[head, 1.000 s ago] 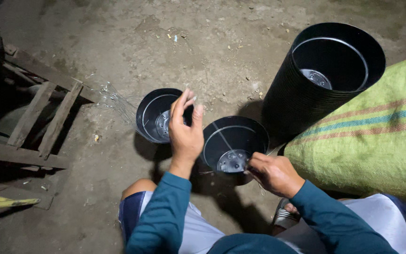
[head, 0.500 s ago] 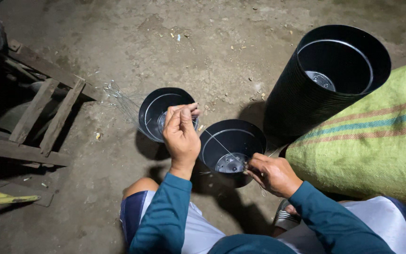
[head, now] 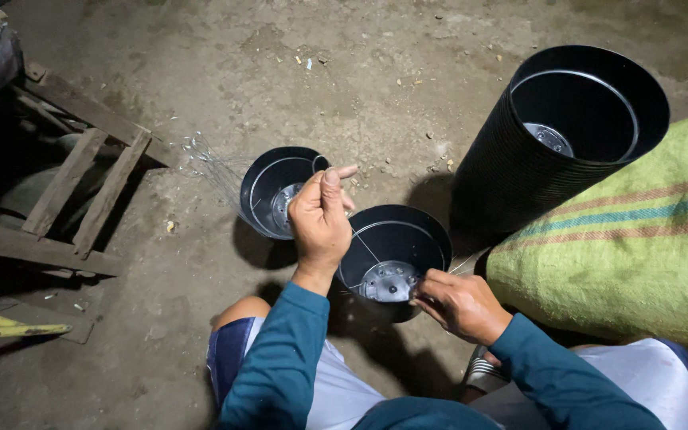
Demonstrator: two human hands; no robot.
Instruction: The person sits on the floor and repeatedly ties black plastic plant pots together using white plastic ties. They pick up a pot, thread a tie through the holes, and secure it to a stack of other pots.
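Head view: left hand [head: 320,219] pinches a thin wire [head: 364,245] above a black pot [head: 431,239]; right hand [head: 457,302] grips its rim.

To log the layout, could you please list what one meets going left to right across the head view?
Wooden frame → small black pot → left hand → second black pot → right hand → tall stack of black pots → green striped sack.
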